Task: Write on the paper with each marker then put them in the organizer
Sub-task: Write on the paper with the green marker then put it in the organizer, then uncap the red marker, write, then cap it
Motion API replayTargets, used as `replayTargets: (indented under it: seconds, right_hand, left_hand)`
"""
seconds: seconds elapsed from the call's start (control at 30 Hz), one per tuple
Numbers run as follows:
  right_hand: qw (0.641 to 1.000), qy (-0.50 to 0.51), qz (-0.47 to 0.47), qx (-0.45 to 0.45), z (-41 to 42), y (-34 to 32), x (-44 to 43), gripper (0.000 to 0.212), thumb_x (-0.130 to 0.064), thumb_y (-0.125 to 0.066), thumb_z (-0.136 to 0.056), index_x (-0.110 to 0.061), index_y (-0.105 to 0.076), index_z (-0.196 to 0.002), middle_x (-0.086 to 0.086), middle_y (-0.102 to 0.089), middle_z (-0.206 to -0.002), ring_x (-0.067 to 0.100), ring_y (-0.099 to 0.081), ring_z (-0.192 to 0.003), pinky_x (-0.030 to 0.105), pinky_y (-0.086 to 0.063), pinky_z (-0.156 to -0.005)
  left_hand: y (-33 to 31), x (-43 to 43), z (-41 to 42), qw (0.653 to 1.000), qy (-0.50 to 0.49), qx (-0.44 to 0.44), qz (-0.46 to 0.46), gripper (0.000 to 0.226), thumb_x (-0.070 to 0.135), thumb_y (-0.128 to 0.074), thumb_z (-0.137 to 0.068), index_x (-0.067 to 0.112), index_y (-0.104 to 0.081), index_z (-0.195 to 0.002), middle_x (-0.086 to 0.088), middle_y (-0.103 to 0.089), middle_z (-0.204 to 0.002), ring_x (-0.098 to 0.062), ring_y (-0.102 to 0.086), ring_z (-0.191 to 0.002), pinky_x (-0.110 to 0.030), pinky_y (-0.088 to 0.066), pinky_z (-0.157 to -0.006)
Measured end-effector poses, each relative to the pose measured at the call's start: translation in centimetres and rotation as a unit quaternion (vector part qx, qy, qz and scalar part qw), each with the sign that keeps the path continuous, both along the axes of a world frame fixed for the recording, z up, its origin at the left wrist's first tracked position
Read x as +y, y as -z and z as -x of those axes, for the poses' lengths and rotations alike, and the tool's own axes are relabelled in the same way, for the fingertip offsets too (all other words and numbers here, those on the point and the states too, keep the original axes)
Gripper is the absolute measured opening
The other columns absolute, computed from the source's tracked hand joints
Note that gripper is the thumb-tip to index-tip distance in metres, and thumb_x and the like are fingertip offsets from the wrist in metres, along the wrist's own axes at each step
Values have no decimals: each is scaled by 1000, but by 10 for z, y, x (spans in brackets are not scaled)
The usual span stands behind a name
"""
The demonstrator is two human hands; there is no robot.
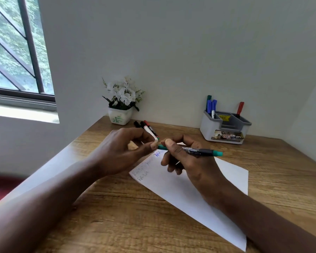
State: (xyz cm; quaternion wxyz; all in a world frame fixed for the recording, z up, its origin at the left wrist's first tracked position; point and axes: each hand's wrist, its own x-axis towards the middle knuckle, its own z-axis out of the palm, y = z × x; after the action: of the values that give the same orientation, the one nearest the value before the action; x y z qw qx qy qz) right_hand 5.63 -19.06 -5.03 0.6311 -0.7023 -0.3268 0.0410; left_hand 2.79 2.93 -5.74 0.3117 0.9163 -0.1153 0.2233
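My right hand (188,159) grips a green marker (201,151) by its dark barrel, held level above the white paper (190,190). At the marker's left end my left hand (122,152) pinches the green cap between thumb and fingers. The paper lies slanted on the wooden desk (128,216) and bears some faint and blue writing near its left end. The grey organizer (224,130) stands at the back right, with blue and green markers (211,106) in its left slot and a red marker (239,109) in its right slot.
Loose markers (147,127), black and red capped, lie on the desk beyond my left hand. A white pot of white flowers (121,103) stands at the back by the wall. A window is at the left. Walls close off the desk's back and right sides.
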Motion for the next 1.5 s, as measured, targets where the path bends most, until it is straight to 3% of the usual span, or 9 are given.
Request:
replayTargets:
  seconds: [0.13, 0.33, 0.53, 0.63, 0.77, 0.9, 1.03, 1.3, 1.5]
  right_hand:
    - [999, 23, 25, -28, -6, 2, -6, 16, -36, -71, -92, -32, -73, -108, -5, -77, -97, 11, -70, -86, 27, -54, -65]
    - [998, -2, 62, 15, -20, 6, -11, 67, -72, -66, -69, -49, -60, -132, -5, -62, -134, 17, -64, -112, 31, -55, -81]
    - [998, 39, 27, 43, -29, -2, -15, 64, -69, -56, -80, -34, -62, -133, -4, -73, -118, 15, -65, -112, 33, -49, -75]
    - [991, 127, -20, 34, -46, -4, -19, 27, -41, -56, -101, -30, -71, -121, -3, -76, -103, 9, -67, -95, 24, -50, -73]
    - [971, 238, -32, -6, -84, -23, -31, 22, -7, -60, -100, -14, -73, -116, 2, -78, -90, 3, -68, -73, 22, -54, -70]
    - [933, 347, 14, -97, -131, -65, -56, 40, -4, -68, -91, -32, -68, -121, 6, -77, -87, 13, -63, -62, 26, -48, -55]
    - [892, 437, -6, -118, -170, -98, -75, 71, -7, -72, -89, -37, -43, -147, 5, -71, -86, 10, -65, -68, 23, -53, -62]
    - [828, 515, 55, -215, -223, -95, -98, 62, -4, -62, -92, -33, -41, -143, 6, -69, -92, 29, -70, -83, 40, -59, -79]
    - [811, 522, 123, -235, -239, -54, -105, 68, 2, -62, -91, -33, -38, -144, 15, -70, -106, 32, -68, -91, 44, -58, -82]
  left_hand:
    - [4, 19, -3, 987, -103, 81, -87, 69, 82, -46, -83, 42, -53, -139, 15, -54, -146, -8, -53, -129, -40, -47, -104]
    - [5, 20, -9, 956, -134, 214, -150, 109, 94, -21, -69, 31, -26, -159, 6, -22, -168, -12, -21, -153, -54, -7, -126]
    - [5, 18, -9, 954, -152, 202, -159, 88, 85, -37, -84, 33, -35, -155, 9, -31, -164, -16, -34, -148, -47, -24, -122]
    - [6, 20, -11, 953, -152, 202, -167, 92, 88, -35, -82, 33, -34, -155, 9, -30, -165, -16, -33, -149, -47, -23, -122]
    - [9, 24, -14, 955, -146, 199, -165, 95, 91, -32, -78, 34, -34, -154, 9, -31, -164, -15, -34, -148, -49, -22, -122]
    - [8, 24, -14, 953, -145, 196, -179, 95, 92, -29, -77, 36, -33, -154, 10, -29, -165, -14, -32, -148, -49, -21, -122]
    - [6, 21, -15, 949, -141, 183, -216, 93, 90, -24, -79, 36, -32, -154, 9, -28, -165, -14, -34, -147, -48, -26, -120]
    - [7, 27, -23, 951, -126, 186, -213, 147, 106, 14, -29, 42, -28, -154, 12, -27, -164, -13, -32, -147, -46, -27, -118]
    - [12, 32, -31, 954, -132, 163, -215, 141, 107, 12, -32, 45, -29, -152, 14, -25, -164, -14, -28, -148, -47, -27, -117]
